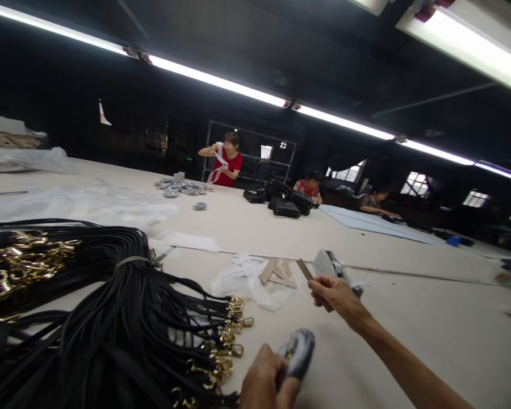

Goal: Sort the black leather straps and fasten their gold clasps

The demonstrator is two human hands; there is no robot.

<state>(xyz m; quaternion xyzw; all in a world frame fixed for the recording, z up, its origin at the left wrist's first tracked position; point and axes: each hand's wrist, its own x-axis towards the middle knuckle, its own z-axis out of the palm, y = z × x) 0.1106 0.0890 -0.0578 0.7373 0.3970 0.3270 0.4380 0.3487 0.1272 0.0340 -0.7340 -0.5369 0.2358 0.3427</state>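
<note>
My left hand (264,379), at the bottom middle, is closed around a coiled strap (302,353) that looks wrapped in clear plastic, with a bit of gold metal showing. A narrow brown cardboard strip (304,269) is pinched between the fingers of my right hand (333,292). Just behind that hand stands a grey tape dispenser (326,260), partly covered by it. Left of my hands lies a large bundle of black straps (128,307) with gold snap hooks (230,341). Between bundle and dispenser are loose cardboard strips (276,272) and white scraps (253,284).
Across the pale table (409,329), wrapped coils (181,186) are piled near a person in red (230,165). Black bags (283,199) stand to their right. Two more people sit farther right. Clear plastic sheeting (80,207) covers the table's left side.
</note>
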